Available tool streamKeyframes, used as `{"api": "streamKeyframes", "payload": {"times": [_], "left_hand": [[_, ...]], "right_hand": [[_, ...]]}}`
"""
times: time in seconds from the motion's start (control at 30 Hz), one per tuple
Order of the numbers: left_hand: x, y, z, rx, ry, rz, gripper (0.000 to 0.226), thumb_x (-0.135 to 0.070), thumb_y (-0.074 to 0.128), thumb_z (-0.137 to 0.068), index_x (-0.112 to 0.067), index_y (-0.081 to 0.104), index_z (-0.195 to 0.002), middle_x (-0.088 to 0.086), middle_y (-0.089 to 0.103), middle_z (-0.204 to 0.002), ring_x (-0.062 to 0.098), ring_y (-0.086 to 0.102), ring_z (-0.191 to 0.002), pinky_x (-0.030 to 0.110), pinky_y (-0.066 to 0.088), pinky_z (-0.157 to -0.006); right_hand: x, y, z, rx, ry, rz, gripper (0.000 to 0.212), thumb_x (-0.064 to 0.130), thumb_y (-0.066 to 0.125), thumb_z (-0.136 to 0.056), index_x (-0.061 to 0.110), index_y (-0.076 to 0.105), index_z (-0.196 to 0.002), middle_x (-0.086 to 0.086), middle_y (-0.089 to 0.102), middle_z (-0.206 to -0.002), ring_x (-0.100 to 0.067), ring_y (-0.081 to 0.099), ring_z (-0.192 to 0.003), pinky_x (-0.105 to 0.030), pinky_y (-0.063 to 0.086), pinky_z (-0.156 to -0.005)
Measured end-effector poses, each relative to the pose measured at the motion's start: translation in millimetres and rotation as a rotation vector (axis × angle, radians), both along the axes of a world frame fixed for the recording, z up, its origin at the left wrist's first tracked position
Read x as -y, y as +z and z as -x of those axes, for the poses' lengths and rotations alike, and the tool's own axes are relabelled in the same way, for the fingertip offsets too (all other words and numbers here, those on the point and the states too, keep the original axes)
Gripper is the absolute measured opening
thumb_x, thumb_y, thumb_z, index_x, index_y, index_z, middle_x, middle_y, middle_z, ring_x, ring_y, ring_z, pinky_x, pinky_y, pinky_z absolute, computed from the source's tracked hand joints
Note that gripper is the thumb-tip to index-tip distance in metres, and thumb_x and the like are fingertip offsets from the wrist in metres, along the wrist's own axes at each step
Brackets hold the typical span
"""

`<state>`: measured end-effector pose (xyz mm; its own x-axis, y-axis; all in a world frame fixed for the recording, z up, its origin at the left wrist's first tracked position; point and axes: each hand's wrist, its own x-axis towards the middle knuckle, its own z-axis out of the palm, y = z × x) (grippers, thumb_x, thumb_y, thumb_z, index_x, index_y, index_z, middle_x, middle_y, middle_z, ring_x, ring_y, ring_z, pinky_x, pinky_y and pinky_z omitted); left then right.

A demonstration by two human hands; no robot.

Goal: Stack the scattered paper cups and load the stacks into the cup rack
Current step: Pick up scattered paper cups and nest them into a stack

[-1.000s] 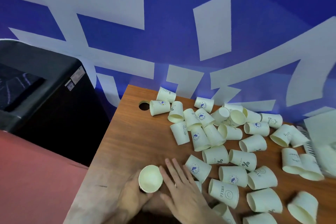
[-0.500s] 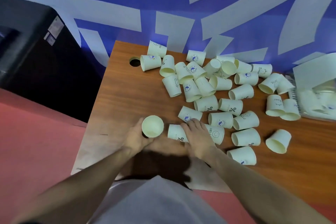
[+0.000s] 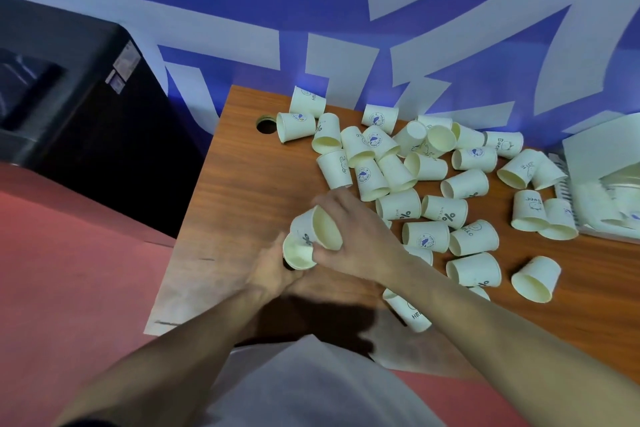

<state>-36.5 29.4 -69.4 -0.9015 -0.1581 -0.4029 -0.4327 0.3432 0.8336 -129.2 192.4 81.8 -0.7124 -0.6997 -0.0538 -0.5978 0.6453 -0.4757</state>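
Note:
Several white paper cups [image 3: 453, 211] lie scattered on their sides across a wooden table [image 3: 242, 184]. My left hand [image 3: 268, 269] grips an upright cup [image 3: 298, 252] near the table's left front. My right hand [image 3: 356, 236] holds a second cup [image 3: 320, 230] tilted, its base touching the rim of the upright one. One cup [image 3: 408, 312] lies under my right forearm. At the far right a white rack [image 3: 602, 163] with cups in it is cut off by the frame edge.
A round cable hole [image 3: 266, 124] is at the table's back left. A black cabinet [image 3: 86, 121] stands to the left, beyond a gap. A blue and white wall [image 3: 311, 28] runs behind the table. The floor [image 3: 69, 270] is red.
My right hand has picked up a cup from the table and brought it left to the cup in my left hand. The camera has tilted down and closer.

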Motion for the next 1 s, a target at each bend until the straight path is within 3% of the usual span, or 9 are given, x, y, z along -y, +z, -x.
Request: {"api": "streamKeyframes", "payload": {"times": [0.17, 0.37, 0.5, 0.63, 0.87, 0.93, 1.0], "left_hand": [[-1, -4, 1, -0.016, -0.016, -0.033, 0.071, -0.045, 0.080, -0.060, -0.058, 0.046, -0.121, -0.016, 0.071, -0.110, 0.006, 0.067, -0.106, 0.040, 0.055, -0.094], [-2, -9, 3, -0.007, -0.033, -0.037, 0.077, -0.047, 0.077, -0.056, -0.035, 0.051, -0.128, -0.010, 0.071, -0.112, 0.014, 0.067, -0.108, 0.045, 0.055, -0.093], [-1, -13, 2, -0.033, -0.037, 0.004, 0.075, -0.041, 0.084, -0.063, -0.038, 0.047, -0.128, -0.008, 0.069, -0.116, 0.016, 0.066, -0.110, 0.046, 0.055, -0.092], [0, -18, 2, -0.018, -0.040, 0.008, 0.078, -0.036, 0.084, -0.069, -0.042, 0.043, -0.135, -0.017, 0.068, -0.118, 0.007, 0.065, -0.112, 0.042, 0.054, -0.097], [1, -19, -1, 0.004, 0.006, -0.011, 0.079, -0.038, 0.082, -0.063, -0.048, 0.044, -0.132, -0.020, 0.069, -0.109, 0.011, 0.067, -0.107, 0.041, 0.055, -0.095], [0, -15, 0, -0.011, -0.014, -0.003, 0.082, -0.041, 0.084, -0.066, -0.042, 0.043, -0.137, -0.018, 0.069, -0.112, 0.011, 0.067, -0.108, 0.034, 0.054, -0.093], [-1, -12, 1, -0.008, -0.028, 0.024, 0.070, -0.037, 0.086, -0.069, -0.035, 0.050, -0.129, -0.011, 0.072, -0.106, 0.015, 0.069, -0.101, 0.030, 0.055, -0.085]], "right_hand": [[8, -15, -11, -0.052, 0.186, -0.175, 0.065, 0.042, 0.066, -0.070, 0.019, 0.051, -0.130, -0.005, 0.047, -0.116, -0.025, 0.054, -0.100, -0.040, 0.054, -0.068], [17, -37, -9, -0.043, 0.247, -0.310, 0.072, 0.046, 0.070, -0.078, 0.020, 0.044, -0.140, -0.008, 0.047, -0.122, -0.028, 0.054, -0.102, -0.044, 0.052, -0.081], [23, -53, -8, -0.066, 0.262, -0.368, 0.086, 0.054, 0.070, -0.082, 0.017, 0.033, -0.151, -0.005, 0.050, -0.136, -0.027, 0.047, -0.123, -0.041, 0.043, -0.098], [24, -65, -8, 0.006, 0.260, -0.365, 0.089, 0.053, 0.069, -0.084, 0.017, 0.029, -0.155, -0.001, 0.040, -0.153, -0.023, 0.038, -0.136, -0.040, 0.036, -0.107], [24, -68, -7, 0.012, 0.266, -0.355, 0.090, 0.058, 0.068, -0.082, 0.021, 0.030, -0.154, 0.000, 0.039, -0.153, -0.024, 0.038, -0.137, -0.041, 0.034, -0.110], [23, -65, -3, 0.002, 0.269, -0.351, 0.090, 0.064, 0.064, -0.082, 0.022, 0.030, -0.154, -0.001, 0.039, -0.152, -0.024, 0.038, -0.136, -0.043, 0.035, -0.109], [17, -60, 7, -0.006, 0.233, -0.312, 0.085, 0.065, 0.061, -0.083, 0.023, 0.033, -0.152, -0.001, 0.041, -0.151, -0.024, 0.040, -0.134, -0.043, 0.036, -0.106]]}}
